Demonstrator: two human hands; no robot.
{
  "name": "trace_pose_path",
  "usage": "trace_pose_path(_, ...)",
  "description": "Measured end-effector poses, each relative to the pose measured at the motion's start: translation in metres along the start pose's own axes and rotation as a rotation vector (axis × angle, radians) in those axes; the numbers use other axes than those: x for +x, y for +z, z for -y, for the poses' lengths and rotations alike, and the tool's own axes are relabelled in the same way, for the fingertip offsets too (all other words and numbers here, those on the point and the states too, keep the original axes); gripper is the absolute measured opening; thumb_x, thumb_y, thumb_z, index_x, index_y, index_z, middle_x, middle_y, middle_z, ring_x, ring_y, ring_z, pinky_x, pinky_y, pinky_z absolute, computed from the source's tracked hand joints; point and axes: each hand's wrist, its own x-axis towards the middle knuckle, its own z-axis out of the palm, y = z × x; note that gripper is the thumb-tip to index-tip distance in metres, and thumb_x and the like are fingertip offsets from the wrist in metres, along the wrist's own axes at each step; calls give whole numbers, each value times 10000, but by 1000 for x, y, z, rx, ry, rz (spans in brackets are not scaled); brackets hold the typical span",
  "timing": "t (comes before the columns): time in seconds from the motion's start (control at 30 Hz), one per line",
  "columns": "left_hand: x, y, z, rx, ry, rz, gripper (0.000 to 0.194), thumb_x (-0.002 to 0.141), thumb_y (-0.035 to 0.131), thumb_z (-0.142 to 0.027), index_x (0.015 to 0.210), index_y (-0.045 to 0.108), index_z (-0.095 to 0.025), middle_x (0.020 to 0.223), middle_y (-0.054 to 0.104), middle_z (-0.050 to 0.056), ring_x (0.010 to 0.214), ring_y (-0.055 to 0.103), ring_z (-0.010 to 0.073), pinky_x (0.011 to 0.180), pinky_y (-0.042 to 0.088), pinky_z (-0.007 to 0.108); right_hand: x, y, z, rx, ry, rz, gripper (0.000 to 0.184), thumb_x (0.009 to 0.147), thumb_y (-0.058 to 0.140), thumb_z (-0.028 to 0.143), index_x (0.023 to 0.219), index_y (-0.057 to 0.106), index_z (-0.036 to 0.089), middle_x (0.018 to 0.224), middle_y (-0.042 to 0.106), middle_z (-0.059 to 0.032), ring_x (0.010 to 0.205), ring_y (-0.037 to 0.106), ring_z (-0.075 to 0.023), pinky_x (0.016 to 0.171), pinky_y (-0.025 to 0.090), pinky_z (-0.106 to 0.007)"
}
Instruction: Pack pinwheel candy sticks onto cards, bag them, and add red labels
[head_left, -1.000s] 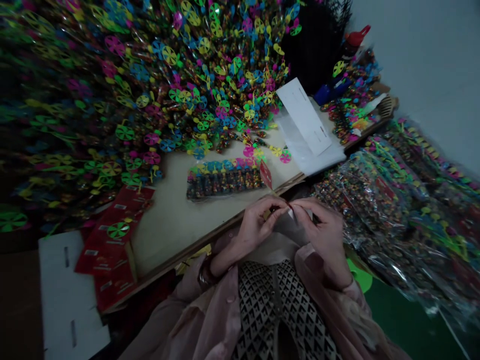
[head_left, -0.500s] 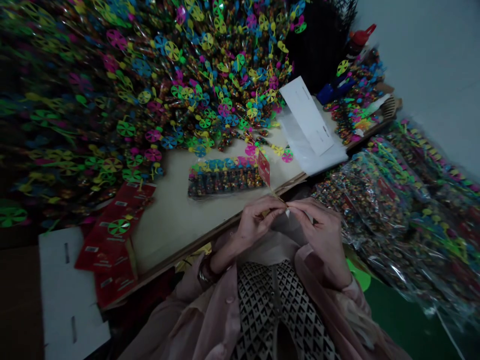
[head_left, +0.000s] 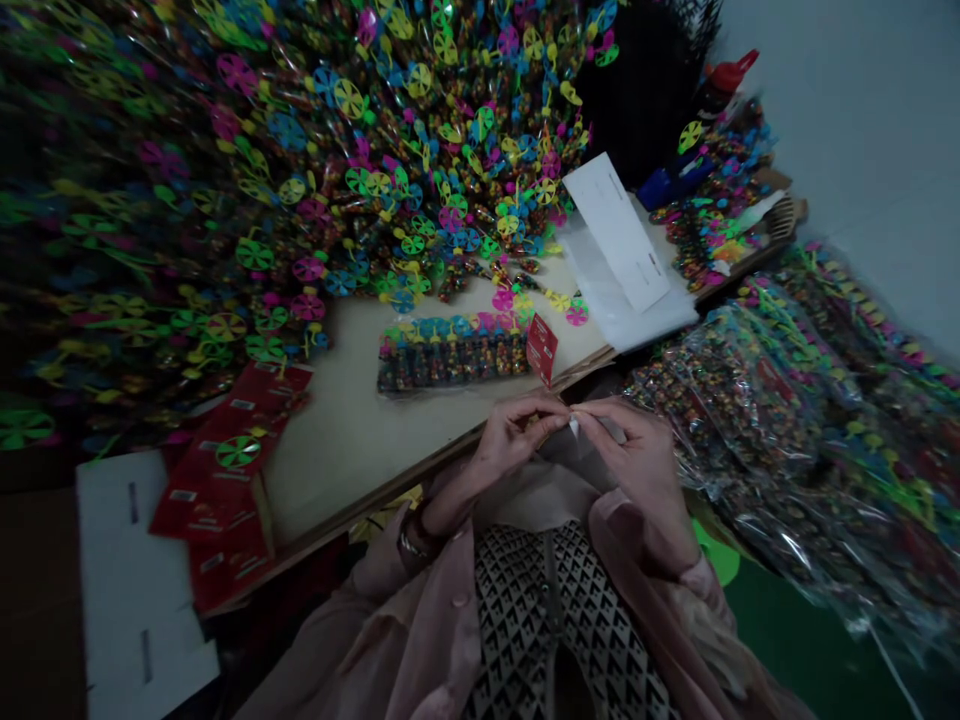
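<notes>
My left hand (head_left: pixel 517 437) and my right hand (head_left: pixel 634 445) meet fingertip to fingertip over my lap, at the table's front edge. Both are closed in a pinch. A small white piece (head_left: pixel 574 426) shows just below the fingertips, against my right thumb; what my left fingers pinch is hidden. A red printed card (head_left: pixel 541 350) stands tilted right beyond my left fingertips; I cannot tell whether it is joined to what I hold. Behind it lies a clear pack of small bead-filled toys with coloured wheel tops (head_left: pixel 454 355), side by side in a row.
Loose bead-filled toys (head_left: pixel 375 185) are heaped at the back. Red cards (head_left: pixel 217 500) overlap at the left, near a white slotted board (head_left: pixel 142 600). A white card strip (head_left: pixel 619 235) lies on clear plastic bags (head_left: pixel 611 320). Filled bags (head_left: pixel 750 400) are piled at the right.
The red card has turned to show more of its face and moved slightly right and down. Both hands stay pinched together in nearly the same place.
</notes>
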Motion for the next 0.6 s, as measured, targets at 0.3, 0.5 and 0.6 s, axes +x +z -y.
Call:
trace_pose_path(0.3, 1, -4, 8, -48, -83, -15, 249, 767, 714, -400, 805, 722, -154, 790, 705, 59, 728, 622, 145, 693, 491, 255, 5, -2, -5, 149, 154, 70, 196, 865, 581, 322, 859, 733, 197, 802, 733, -17, 720, 668, -142, 666, 521, -249)
trace_pose_path(0.5, 2, -2, 8, -60, -67, -32, 261, 743, 731, -410, 769, 711, -152, 765, 698, 52, 717, 620, 145, 694, 493, 257, -3, 16, -11, 244, 217, -38, 171, 804, 659, 356, 864, 729, 212, 836, 724, -12, 773, 654, -146, 726, 523, -271)
trace_pose_path(0.6, 0, -1, 8, -46, -84, -59, 248, 751, 725, -401, 774, 710, -154, 766, 699, 48, 711, 618, 141, 692, 490, 253, -5, 21, -20, 305, 294, -139, 172, 817, 638, 349, 783, 704, 194, 752, 699, -4, 711, 633, -137, 688, 513, -263)
